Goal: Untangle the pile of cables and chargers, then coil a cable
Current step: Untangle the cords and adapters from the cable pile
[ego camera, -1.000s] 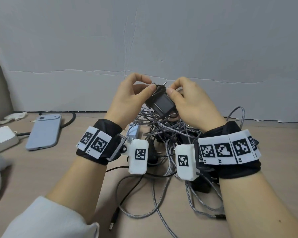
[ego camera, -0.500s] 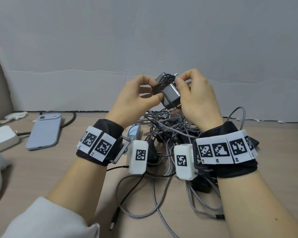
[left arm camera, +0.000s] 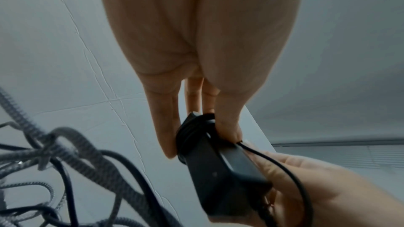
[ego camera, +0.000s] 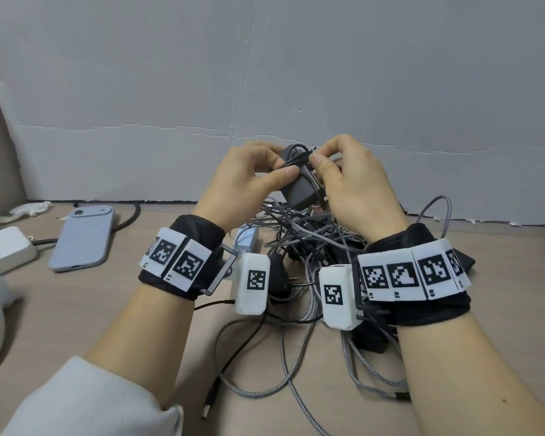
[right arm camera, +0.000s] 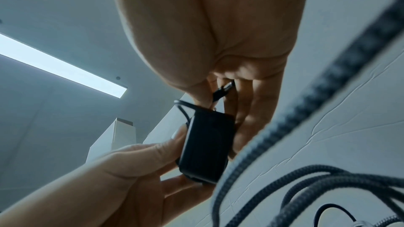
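Nearest us on the counter (ego camera: 76,309) lies the tangle of cables (ego camera: 299,247), grey braided ones mixed with thin black ones, one loose black plug end (ego camera: 209,410) pointing toward us. Above the pile, near the wall (ego camera: 265,73), we hold one black charger (ego camera: 299,187) between both hands. Our left hand (ego camera: 249,180) grips its end, thumb and fingers pinching over the black cord (left arm camera: 192,127) wound round it. Our right hand (ego camera: 350,184) pinches that cord's connector tip (right arm camera: 225,90) between thumb and forefinger, its other fingers behind the charger.

The right wrist view shows the metal connector tip clearly, which the head view barely resolves; the left wrist view shows the cord's several turns round the charger body. Only the head view shows the counter's far left: one grey-blue phone (ego camera: 82,237), one white box (ego camera: 4,250) and one white charger (ego camera: 247,240) at the pile's edge.

Compared with half a second earlier, the charger sits slightly lower and more tilted, and our right hand has shifted onto the connector tip.
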The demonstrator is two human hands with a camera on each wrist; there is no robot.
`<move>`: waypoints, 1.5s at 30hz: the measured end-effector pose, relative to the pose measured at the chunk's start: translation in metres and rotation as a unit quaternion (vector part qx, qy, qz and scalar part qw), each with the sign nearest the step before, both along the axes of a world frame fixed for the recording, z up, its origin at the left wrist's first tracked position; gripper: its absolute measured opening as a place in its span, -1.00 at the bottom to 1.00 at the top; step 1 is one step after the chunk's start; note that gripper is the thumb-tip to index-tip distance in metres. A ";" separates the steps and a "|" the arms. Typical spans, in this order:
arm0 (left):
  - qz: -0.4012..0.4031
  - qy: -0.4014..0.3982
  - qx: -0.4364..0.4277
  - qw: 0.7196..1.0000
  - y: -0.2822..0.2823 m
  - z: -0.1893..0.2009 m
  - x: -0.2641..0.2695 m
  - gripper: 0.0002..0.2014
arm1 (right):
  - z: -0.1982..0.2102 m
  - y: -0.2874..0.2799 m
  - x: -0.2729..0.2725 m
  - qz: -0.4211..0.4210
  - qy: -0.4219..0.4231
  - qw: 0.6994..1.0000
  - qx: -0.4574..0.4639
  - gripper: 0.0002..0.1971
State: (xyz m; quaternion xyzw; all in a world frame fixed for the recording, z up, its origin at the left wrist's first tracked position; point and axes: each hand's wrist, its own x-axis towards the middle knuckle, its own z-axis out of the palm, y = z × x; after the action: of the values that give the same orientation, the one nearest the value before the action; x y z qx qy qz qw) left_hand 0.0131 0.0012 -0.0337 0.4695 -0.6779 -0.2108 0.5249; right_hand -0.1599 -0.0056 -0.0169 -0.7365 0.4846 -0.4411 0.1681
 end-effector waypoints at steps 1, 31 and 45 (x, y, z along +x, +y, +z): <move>-0.003 -0.008 0.007 1.000 0.000 0.000 0.002 -0.80 | 0.000 -0.001 0.000 -0.001 0.007 1.000 0.002 -0.87; -0.104 -0.053 0.061 0.991 0.002 -0.004 0.015 -0.87 | -0.002 -0.003 -0.003 0.066 0.050 0.996 0.026 -0.64; -0.003 -0.116 0.024 0.993 0.003 0.004 0.021 -0.82 | 0.015 0.007 -0.019 -0.025 0.141 0.987 -0.074 -0.85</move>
State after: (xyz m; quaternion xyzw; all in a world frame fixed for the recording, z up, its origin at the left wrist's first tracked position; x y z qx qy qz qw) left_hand 0.0341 0.0041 -0.0294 0.5008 -0.7306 -0.1726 0.4309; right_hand -0.1791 0.0011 -0.0023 -0.7894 0.4878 -0.3713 0.0320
